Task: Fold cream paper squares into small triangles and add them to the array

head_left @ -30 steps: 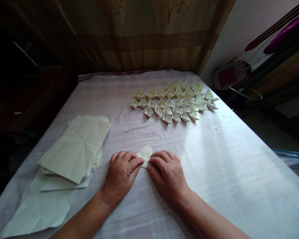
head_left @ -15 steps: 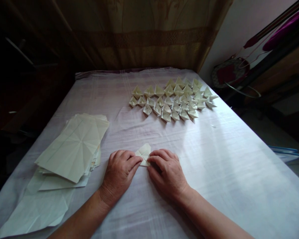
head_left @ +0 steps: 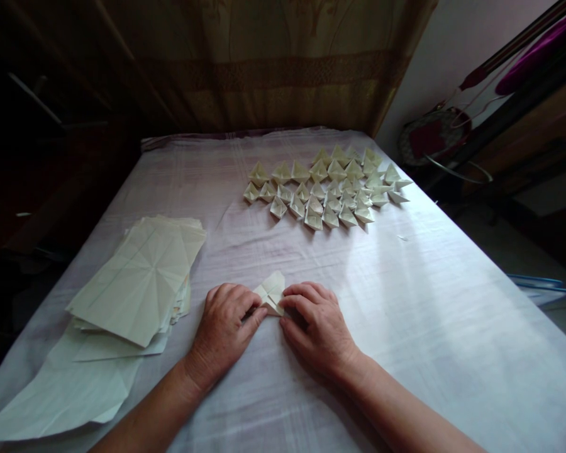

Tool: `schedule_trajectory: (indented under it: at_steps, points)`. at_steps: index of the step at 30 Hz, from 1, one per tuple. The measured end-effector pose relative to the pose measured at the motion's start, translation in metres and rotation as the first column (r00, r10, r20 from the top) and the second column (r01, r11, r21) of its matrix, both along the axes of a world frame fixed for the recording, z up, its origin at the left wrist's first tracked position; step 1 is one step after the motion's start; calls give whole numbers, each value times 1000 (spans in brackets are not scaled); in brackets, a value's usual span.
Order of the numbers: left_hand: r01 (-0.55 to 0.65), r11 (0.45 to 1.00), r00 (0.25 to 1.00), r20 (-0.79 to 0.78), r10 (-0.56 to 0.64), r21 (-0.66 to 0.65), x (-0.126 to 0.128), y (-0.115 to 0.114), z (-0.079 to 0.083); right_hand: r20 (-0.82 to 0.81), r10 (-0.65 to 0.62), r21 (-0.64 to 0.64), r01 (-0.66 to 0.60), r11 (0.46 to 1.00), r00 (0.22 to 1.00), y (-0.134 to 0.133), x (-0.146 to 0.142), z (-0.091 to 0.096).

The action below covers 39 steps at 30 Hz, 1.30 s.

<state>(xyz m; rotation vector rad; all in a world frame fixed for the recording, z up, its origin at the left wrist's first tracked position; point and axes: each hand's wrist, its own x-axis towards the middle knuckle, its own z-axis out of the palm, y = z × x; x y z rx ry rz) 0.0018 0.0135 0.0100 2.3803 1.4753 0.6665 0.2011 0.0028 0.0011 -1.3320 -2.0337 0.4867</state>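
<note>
Between my two hands a small folded piece of white paper (head_left: 272, 290) lies on the cloth, its top corner pointing away from me and a crease line across its middle. My left hand (head_left: 227, 324) pinches its left lower corner between thumb and fingers. At the right lower edge, the thumb and curled fingers of my right hand (head_left: 314, 324) grip the paper. The fingertips partly hide its sides.
A stack of creased paper sheets (head_left: 141, 277) lies at the left, over a larger loose sheet (head_left: 70, 390). Several folded paper boats (head_left: 314, 207) stand in rows toward the back right. A pale checked cloth (head_left: 405, 352) covers the table; a curtain (head_left: 273, 69) hangs behind.
My left thumb and fingers have shifted slightly on the paper's left corner, and its lower flap now stands a little more open. My right hand stays nearly in place.
</note>
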Motion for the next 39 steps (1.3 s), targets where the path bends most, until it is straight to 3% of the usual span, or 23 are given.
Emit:
schedule_trajectory:
  at_steps: [9, 22, 39]
  points:
    - [-23, 1000, 999, -21, 23, 17, 3, 0, 0, -16, -8, 28, 8, 1000, 1000, 1, 1, -4]
    - [-107, 993, 981, -169, 98, -45, 13, 4, 8, -59, -18, 31, 20, 999, 998, 1, 0, -2]
    - [-148, 980, 958, -266, 109, -131, 18, 11, 15, 53, -111, 19, 110, 994, 992, 3, -12, 2]
